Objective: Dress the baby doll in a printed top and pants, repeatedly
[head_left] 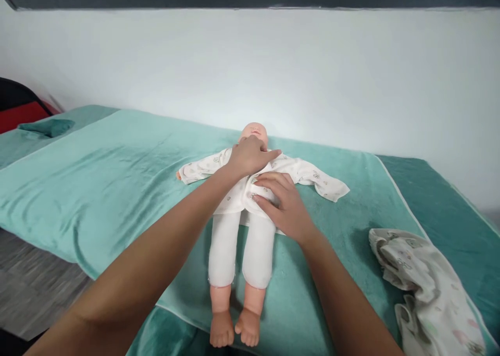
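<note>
You're resting your left hand point(250, 157), its grip unclear, on the doll's point(225, 241) chest, your spread right hand point(287, 205) on its shirt point(231, 202).

a doll point(259, 254) lies face up on a green cloth point(133, 158), its white legs straight, bare feet nearest the camera. its white printed shirt point(231, 203) parts at the front hem, sleeves spread wide.

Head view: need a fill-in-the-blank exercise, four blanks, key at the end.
The doll lies on its ____ on the green sheet.
Its upper legs are coloured ____.
The person's ____ hand is nearer its head.
In the picture, the crumpled cloth lies to the ____ of the doll.
Missing words: back; white; left; right.
</note>
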Demonstrator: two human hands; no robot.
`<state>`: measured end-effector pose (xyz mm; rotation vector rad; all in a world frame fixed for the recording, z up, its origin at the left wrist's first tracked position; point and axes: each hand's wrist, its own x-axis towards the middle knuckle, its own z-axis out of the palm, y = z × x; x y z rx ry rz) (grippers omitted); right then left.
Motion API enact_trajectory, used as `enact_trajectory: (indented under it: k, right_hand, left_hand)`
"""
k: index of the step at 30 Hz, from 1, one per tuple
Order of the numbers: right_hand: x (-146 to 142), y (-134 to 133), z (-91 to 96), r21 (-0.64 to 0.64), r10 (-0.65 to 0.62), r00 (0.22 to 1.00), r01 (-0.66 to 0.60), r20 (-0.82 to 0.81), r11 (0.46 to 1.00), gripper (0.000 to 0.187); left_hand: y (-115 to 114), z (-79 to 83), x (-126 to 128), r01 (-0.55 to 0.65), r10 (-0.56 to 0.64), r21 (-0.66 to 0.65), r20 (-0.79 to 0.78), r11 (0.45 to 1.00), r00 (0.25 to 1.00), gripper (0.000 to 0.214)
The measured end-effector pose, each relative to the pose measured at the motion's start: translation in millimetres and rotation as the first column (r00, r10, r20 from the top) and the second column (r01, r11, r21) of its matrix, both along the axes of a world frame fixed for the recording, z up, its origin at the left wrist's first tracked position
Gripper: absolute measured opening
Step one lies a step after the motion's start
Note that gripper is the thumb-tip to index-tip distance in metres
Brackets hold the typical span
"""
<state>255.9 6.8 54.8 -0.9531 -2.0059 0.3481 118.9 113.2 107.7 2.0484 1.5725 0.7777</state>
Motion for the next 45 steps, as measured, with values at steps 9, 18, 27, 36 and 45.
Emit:
enact_trajectory:
  k: [9, 18, 27, 36, 45]
  right_hand:
    - [3.0, -12.4, 12.1, -0.044, -0.039, 0.953, 0.054, 0.300, 0.998, 0.049]
    - [2.5, -15.9, 16.1, -0.149, 0.113, 0.990, -0.100, 0.080, 0.984, 0.010]
    - [52.7, 23.5, -8.5, -0.291, -0.456, 0.867, 0.392, -0.200, 0.873, 0.016]
    - [83.8, 55.4, -50.9, -0.109, -0.627, 0.758, 0.648, 0.178, 0.754, 0.048]
    - [58.4, 44.6, -43.8, -0.132, -0.573, 0.812, 0.584, 0.112, 0.801, 0.047]
  left_hand:
    - [19.4, -3.1, 5.1, 0.065, -0.064, -0.006, 0.097, 0.998, 0.993, 0.019]
    - [33.4, -11.6, -6.0, -0.079, 0.045, 0.065, 0.418, 0.995, 0.907, 0.020]
    - [-13.9, -72.5, -83.4, -0.171, 0.110, 0.306, 0.206, 0.937, 0.972, 0.025]
    - [-31.1, -113.9, -197.5, -0.232, 0.318, 0.228, -0.493, 0.946, 0.810, 0.056]
    - [-8.9, -132.4, -221.1, -0.362, 0.477, 0.336, -0.380, 0.869, 0.793, 0.052]
